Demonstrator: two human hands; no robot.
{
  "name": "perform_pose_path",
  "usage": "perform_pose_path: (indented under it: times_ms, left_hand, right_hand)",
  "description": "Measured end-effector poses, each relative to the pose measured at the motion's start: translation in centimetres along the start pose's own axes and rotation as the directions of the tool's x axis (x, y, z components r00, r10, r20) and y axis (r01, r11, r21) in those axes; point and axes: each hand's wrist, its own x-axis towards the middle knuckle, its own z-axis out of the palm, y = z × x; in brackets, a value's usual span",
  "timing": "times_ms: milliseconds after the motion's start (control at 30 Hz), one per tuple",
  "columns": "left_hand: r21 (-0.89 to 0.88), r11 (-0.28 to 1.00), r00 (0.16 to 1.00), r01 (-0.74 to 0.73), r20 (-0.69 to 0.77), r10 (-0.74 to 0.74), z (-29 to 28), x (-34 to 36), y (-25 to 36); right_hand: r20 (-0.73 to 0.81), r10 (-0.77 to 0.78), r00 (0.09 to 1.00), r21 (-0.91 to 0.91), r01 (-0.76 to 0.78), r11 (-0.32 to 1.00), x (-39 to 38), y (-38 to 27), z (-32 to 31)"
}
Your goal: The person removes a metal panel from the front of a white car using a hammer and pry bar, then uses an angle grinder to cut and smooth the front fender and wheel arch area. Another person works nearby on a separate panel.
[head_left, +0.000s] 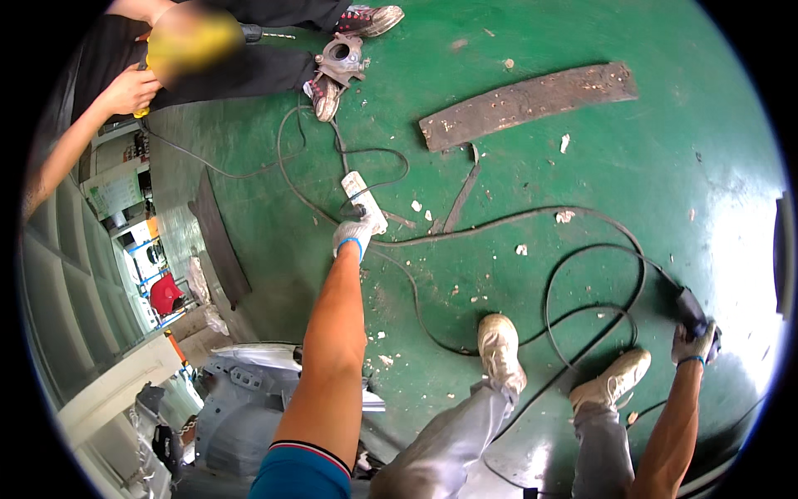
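A green floor (706,108), littered with scraps, spreads under both hands. The white power strip (366,198) lies right at the left hand (352,234), its long axis pointing forward and slightly left from the gloved fingers; whether they grip the strip or a plug in it, I cannot tell. The right hand (695,344), also gloved and well apart to the right, is closed around a black tool (689,309). A dark cord (573,208) loops between the hands, just ahead of the person's shoes (499,345). Ahead of the left hand, a co-worker's shoe (326,98) and a metal part (347,68) edge the space; a brown board (532,104) lies ahead between the hands, with open floor beyond the right hand.
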Motion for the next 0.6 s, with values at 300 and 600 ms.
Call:
perform_pose_path:
  times_ms: [300, 600]
  left_hand:
    - [-0.145, 0.989, 0.994, 0.038, -0.093, -0.052, 3.5, 1.5, 1.6]
    - [-0.42, 0.907, 0.996, -0.037, 0.058, 0.067, 0.9, -8.4, -5.3]
  right_hand:
    - [0.049, -0.148, 0.988, 0.032, 0.146, 0.989, 2.6, 0.3, 1.4]
    - [0.462, -0.121, 0.878, -0.189, 0.232, 0.954, -4.8, -0.6, -5.5]
